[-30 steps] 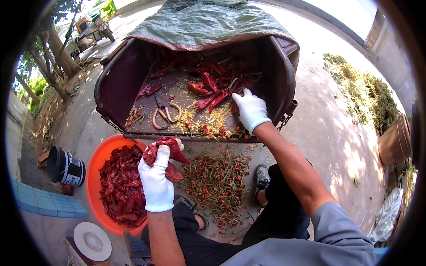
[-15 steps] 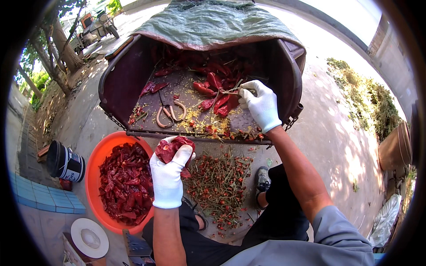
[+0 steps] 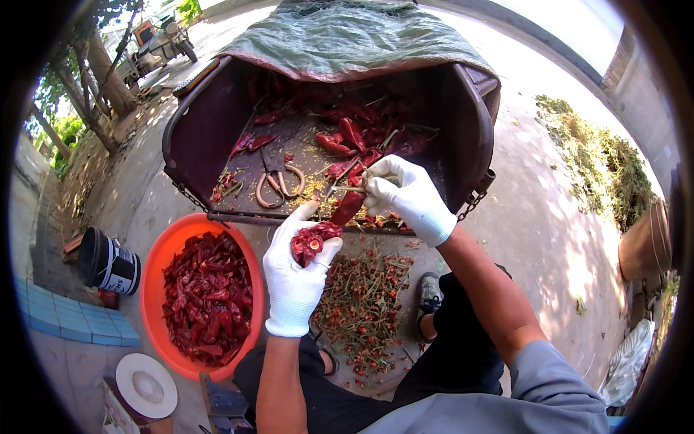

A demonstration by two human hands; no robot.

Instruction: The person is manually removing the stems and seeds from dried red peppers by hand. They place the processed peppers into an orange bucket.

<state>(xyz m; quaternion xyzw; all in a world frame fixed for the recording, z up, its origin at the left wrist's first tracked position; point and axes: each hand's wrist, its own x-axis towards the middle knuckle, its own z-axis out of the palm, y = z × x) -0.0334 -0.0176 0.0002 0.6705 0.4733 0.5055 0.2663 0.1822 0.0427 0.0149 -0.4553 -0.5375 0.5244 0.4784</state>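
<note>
In a white glove, my left hand (image 3: 300, 267) is closed around a bunch of dried red chili peppers (image 3: 311, 243), a cut end facing up. My gloved right hand (image 3: 406, 194) pinches another red chili pepper (image 3: 348, 208) near its stem, and that pepper's lower end hangs beside the left hand's bunch. Both hands are over the front edge of a dark metal cart bed (image 3: 238, 145). Scissors (image 3: 273, 181) with wrapped handles lie on the bed, left of more red peppers (image 3: 340, 141) and scattered yellow seeds (image 3: 312, 184).
An orange basin (image 3: 151, 304) of red pepper pieces stands at the left. Cut stems (image 3: 361, 311) are heaped on the ground between basin and shoe. A green tarp (image 3: 354, 40) covers the cart's far part. A black bucket (image 3: 108, 264) sits at far left, dry plants (image 3: 596, 152) at right.
My right hand has drawn a pepper from the cart toward me. The left hand has moved up and right with its bunch, so the two hands are now close together.
</note>
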